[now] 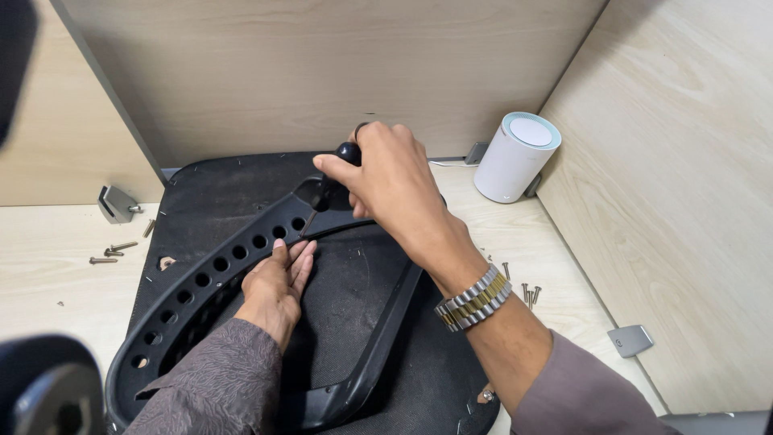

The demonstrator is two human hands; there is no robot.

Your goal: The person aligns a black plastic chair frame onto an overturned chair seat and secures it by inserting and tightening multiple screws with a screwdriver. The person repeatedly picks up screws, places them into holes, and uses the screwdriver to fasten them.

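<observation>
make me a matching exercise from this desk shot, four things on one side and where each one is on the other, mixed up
Things:
1. white cylinder
2. screwdriver
3. left hand
4. loose screws

Places:
A. gripped in the right hand
B. on the desk left of the black chair part
C. in the back right corner by the wooden panels
D. resting flat against the perforated black frame

Pairs: 1-C, 2-A, 3-D, 4-B

right hand (392,179) hides most of the screwdriver (336,169).
</observation>
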